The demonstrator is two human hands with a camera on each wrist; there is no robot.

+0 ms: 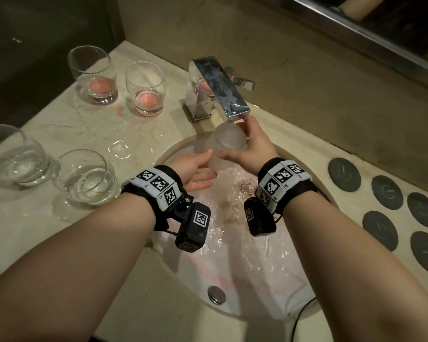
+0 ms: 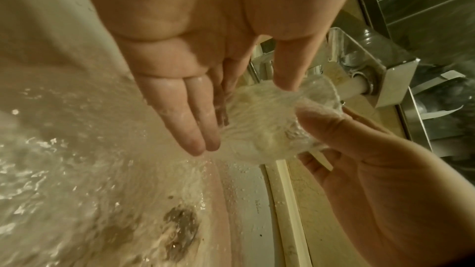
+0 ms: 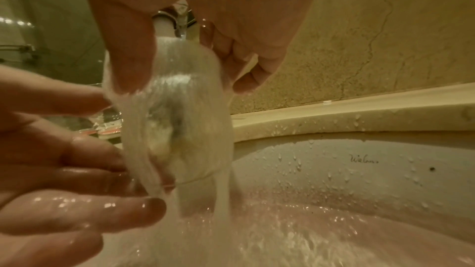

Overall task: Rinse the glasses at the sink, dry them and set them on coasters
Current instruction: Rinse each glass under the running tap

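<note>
A bathroom vanity, by the look of the fittings, possibly in a hotel: a white oval basin [image 1: 269, 292] is sunk beneath a beige, veined marble surface [image 1: 67, 124], with a squared chrome tap [image 1: 215, 87] running water into it and a round metal drain plug [image 1: 216, 294] at the near side. A matching stone wall [image 1: 307, 70] rises behind the tap, and the lower edge of a framed mirror [image 1: 371, 33] crosses the upper right. Stemless tumblers [image 1: 145, 88] stand on the wet surface to the left of the basin; dark round coasters [image 1: 381, 227] lie in rows to its right. A maker's signature [image 3: 363, 161] is printed inside the basin wall
</note>
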